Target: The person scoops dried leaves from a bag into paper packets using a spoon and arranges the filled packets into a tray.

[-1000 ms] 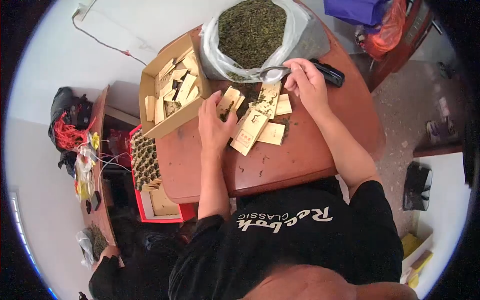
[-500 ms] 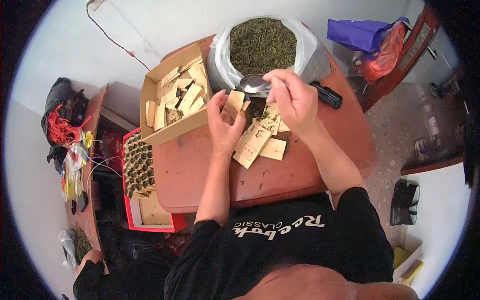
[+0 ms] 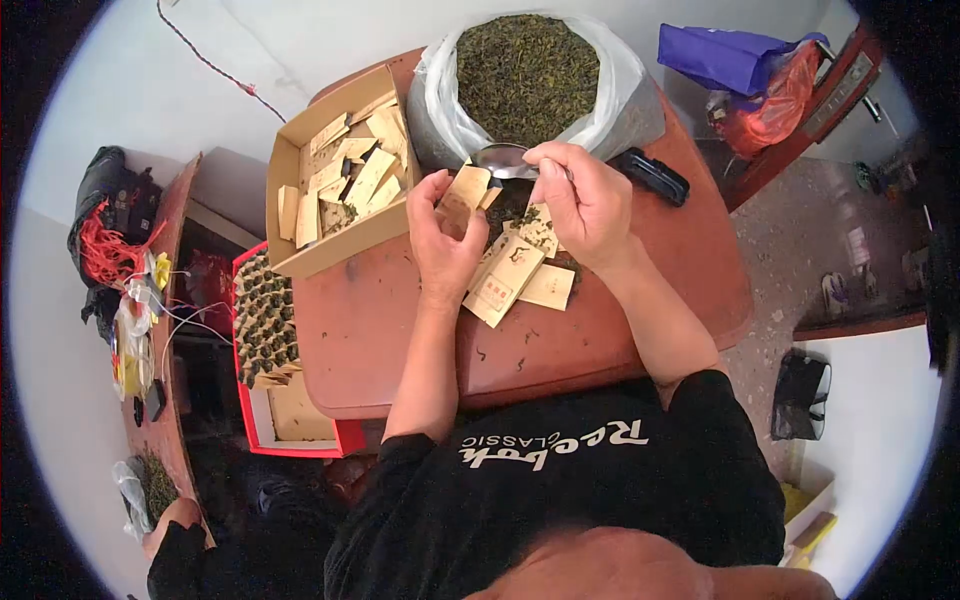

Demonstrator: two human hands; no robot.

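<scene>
Pinched between the fingers of my left hand [image 3: 441, 240] is a small tan paper packet [image 3: 466, 188], its dark-edged mouth toward the spoon. My right hand [image 3: 590, 205] grips a metal spoon [image 3: 503, 158], whose shiny bowl sits just above the packet's top edge. Whether they touch, I cannot tell. Behind the spoon stands a big clear plastic bag [image 3: 432, 110] full of dark green dried leaves [image 3: 525, 80]. Several similar paper packets [image 3: 505, 280] lie on the table below my hands, with loose leaves scattered on and around them.
On my left, a cardboard box [image 3: 340, 248] holds several packets. A red box [image 3: 345, 438] beside the table has rows of upright packets [image 3: 265, 325]. A black object [image 3: 655, 177] lies on the reddish table [image 3: 670, 270]. Another person's hand [image 3: 178, 518] shows at lower left.
The spoon has moved slightly left, closer to the packet's mouth. Both hands keep their holds. The whole view has shifted slightly.
</scene>
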